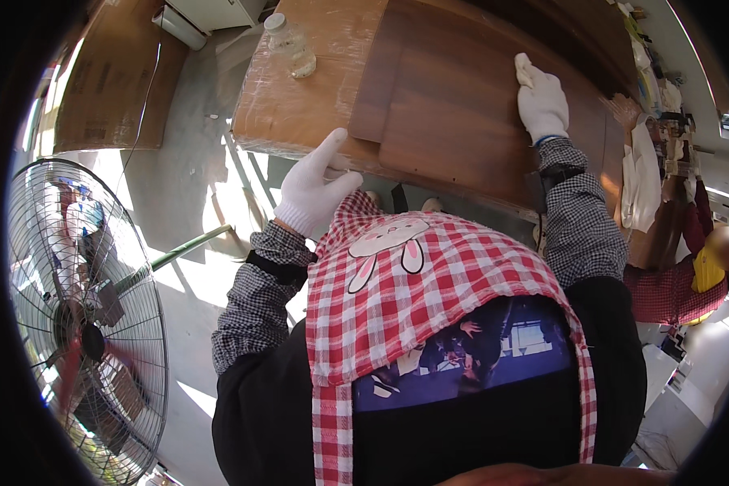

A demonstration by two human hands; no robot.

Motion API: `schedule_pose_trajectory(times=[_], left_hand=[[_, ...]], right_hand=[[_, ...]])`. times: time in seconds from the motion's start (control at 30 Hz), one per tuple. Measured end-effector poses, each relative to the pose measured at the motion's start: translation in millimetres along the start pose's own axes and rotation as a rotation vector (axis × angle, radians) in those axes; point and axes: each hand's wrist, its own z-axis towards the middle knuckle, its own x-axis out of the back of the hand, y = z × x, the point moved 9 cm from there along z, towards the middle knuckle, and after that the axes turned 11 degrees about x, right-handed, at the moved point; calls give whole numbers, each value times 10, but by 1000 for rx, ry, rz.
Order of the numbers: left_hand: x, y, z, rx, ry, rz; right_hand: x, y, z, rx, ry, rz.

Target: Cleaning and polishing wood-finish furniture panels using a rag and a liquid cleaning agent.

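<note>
- On the worktop's far side, the white-gloved right hand (542, 101) presses a small white cloth (523, 66) against the dark brown wooden board (462, 105), fingers closed over it.
- White-gloved left hand (312, 190) rests spread open, holding nothing, at the near edge.
- Most of the board lies beyond the cloth.

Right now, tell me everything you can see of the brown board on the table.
The board is a flat dark brown panel with a wood-grain look, seemingly laminate. It lies flat on the table, which is wrapped in clear film, and runs toward the table's near edge. A narrower strip of the same brown sits along its left side. The right hand, in a white glove, presses a pale cloth on its top. The left hand, gloved too, is at the table's near edge, off the board.
</note>
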Motion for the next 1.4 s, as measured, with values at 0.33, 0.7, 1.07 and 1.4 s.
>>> schedule_pose_trajectory(times=[0.33, 0.7, 1.07, 1.4], left_hand=[[242, 700, 331, -309, 162, -79], [-1291, 1650, 216, -862, -90, 763], [-1500, 1731, 148, -858, -16, 925], [-1795, 1795, 53, -660, 147, 1029]], right_hand=[[26, -1394, -1672, 659, 64, 308], [504, 1035, -1917, -624, 4, -49], [375, -79, -1671, -37, -63, 141], [794, 3540, -2551, -593, 73, -86]])
